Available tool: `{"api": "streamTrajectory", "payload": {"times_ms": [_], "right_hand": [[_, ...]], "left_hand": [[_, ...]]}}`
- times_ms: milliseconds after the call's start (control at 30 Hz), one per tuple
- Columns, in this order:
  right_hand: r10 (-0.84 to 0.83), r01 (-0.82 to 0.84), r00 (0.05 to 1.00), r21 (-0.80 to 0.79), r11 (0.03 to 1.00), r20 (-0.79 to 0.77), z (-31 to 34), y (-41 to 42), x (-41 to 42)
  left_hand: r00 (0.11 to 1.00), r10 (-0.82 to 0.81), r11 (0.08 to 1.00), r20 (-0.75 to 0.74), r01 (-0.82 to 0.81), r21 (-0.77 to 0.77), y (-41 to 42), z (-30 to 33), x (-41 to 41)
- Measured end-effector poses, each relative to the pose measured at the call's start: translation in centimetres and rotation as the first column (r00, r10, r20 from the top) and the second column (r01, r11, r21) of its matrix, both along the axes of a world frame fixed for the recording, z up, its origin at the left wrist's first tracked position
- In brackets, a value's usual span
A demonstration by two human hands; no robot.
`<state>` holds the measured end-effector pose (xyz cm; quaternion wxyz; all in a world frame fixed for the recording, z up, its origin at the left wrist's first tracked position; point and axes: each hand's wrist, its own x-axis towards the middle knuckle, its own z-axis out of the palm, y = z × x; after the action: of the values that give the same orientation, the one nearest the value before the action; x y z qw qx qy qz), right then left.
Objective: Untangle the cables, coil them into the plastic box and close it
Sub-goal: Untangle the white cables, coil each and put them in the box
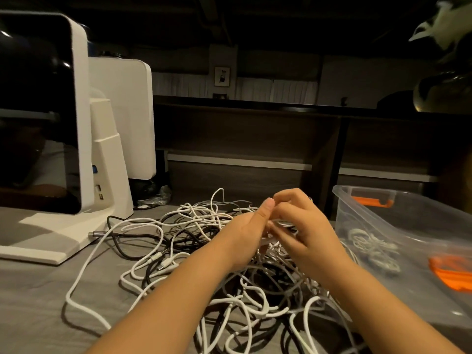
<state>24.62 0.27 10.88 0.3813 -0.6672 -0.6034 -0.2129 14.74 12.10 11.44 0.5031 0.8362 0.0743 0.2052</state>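
The grey bench [38, 297] runs across the whole near part of the scene. On its left stands a white machine [81, 123] with a dark glossy front panel, set on a flat white base; a second white panel rises just behind it. At the right edge sits the clear plastic box [398, 254], open on top, with orange latches at its far rim and near side. Inside it lies a small coil of white cable [367, 245], seen through the wall.

Between the machine and the box sprawls the tangle of cables [204, 251], white, grey and black strands looped over one another on the bench, reaching from the machine's base to the near edge of the view. One black cable [122, 236] trails left toward the base, ending at a metal plug lying just beside it. Two pale plugs lie together near the left middle of the heap.

Both forearms reach in from the near edge, over the heap. The left hand [249, 233] and right hand [304, 226] meet above the far middle of the tangle, fingers curled and pinching a thin strand between them; the left thumb points upward against the right fingertips. Which cable the strand belongs to cannot be told.
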Motion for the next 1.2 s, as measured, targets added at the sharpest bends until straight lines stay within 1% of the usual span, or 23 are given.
{"api": "streamTrajectory", "payload": {"times_ms": [33,67,100,200,300,333,367,433,467,500,533,567,633,667,767,833,900,933,1067,1133,1200], "right_hand": [[0.020,-0.019,0.992,0.007,1.000,-0.124,0.0,0.0,0.0],[0.031,-0.029,0.976,0.010,1.000,-0.214,0.0,0.1,0.0],[0.037,-0.035,0.957,0.010,0.999,-0.287,-0.1,0.1,0.1],[0.072,-0.079,0.876,0.005,0.997,-0.476,0.2,0.0,0.1],[0.059,-0.068,0.782,0.010,0.998,-0.620,0.8,-0.3,-0.1],[0.062,-0.065,0.737,0.021,0.998,-0.673,0.9,-0.4,-0.1],[0.075,-0.077,0.670,0.032,0.997,-0.738,1.1,-0.4,-0.1],[0.118,-0.127,0.504,0.062,0.990,-0.855,1.2,-0.6,-0.1],[0.135,-0.135,0.447,0.082,0.987,-0.884,1.2,-0.6,0.0],[0.153,-0.130,0.421,0.108,0.986,-0.894,1.2,-0.6,0.1],[0.171,-0.116,0.425,0.134,0.984,-0.889,1.2,-0.5,0.1],[0.183,-0.099,0.467,0.154,0.983,-0.865,1.2,-0.3,0.2],[0.181,-0.084,0.592,0.163,0.983,-0.785,1.0,0.0,0.1],[0.161,-0.069,0.644,0.153,0.986,-0.748,0.8,0.0,0.2],[0.039,0.035,0.783,0.106,0.994,-0.621,0.4,0.1,0.6],[-0.057,0.110,0.859,0.074,0.991,-0.509,0.3,0.0,0.7],[-0.147,0.159,0.923,0.004,0.987,-0.355,0.3,0.1,0.3],[-0.156,0.156,0.942,-0.025,0.987,-0.297,0.3,0.3,0.1],[-0.037,0.028,0.985,-0.057,0.998,-0.167,-0.1,0.6,-0.7],[0.012,-0.019,0.990,-0.047,0.999,-0.139,-0.1,0.5,-0.8],[0.048,-0.059,0.980,-0.055,0.997,-0.193,-0.2,0.3,-0.7]], "left_hand": [[0.999,-0.028,0.999,0.029,0.027,0.026,-0.1,-0.1,0.0],[0.998,-0.045,0.997,0.035,0.043,0.066,0.0,-0.3,0.1],[0.998,-0.054,0.991,0.012,0.052,0.119,0.2,-0.5,0.3],[0.991,-0.105,0.967,-0.082,0.121,0.226,0.6,-0.7,0.4],[0.985,-0.144,0.937,-0.094,0.166,0.308,0.6,-0.5,0.1],[0.987,-0.133,0.928,-0.095,0.157,0.337,0.6,-0.5,0.1],[0.990,-0.115,0.924,-0.084,0.138,0.358,0.6,-0.5,0.1],[0.994,-0.112,0.925,-0.021,0.112,0.363,0.7,-0.8,0.3],[0.993,-0.115,0.934,0.018,0.102,0.343,0.6,-0.8,0.4],[0.992,-0.112,0.945,0.063,0.086,0.316,0.5,-0.8,0.5],[0.987,-0.112,0.962,0.112,0.079,0.263,0.5,-0.8,0.5],[0.978,-0.116,0.978,0.172,0.083,0.190,0.5,-0.7,0.5],[0.952,-0.106,0.994,0.289,0.101,0.030,0.3,-0.3,0.3],[0.942,-0.090,0.992,0.324,0.112,-0.051,0.1,-0.3,0.4],[0.944,-0.014,0.967,0.331,0.097,-0.236,-0.7,-0.1,0.7],[0.963,0.074,0.953,0.260,0.009,-0.303,-0.8,0.0,1.0],[0.969,0.153,0.931,0.192,-0.077,-0.356,-0.3,0.0,1.2],[0.966,0.185,0.922,0.179,-0.108,-0.372,0.0,0.0,1.3],[0.952,0.258,0.923,0.162,-0.193,-0.331,0.5,-0.4,1.6],[0.953,0.255,0.930,0.165,-0.195,-0.312,0.6,-0.6,1.7],[0.957,0.238,0.936,0.166,-0.180,-0.303,0.7,-0.8,1.8]]}}
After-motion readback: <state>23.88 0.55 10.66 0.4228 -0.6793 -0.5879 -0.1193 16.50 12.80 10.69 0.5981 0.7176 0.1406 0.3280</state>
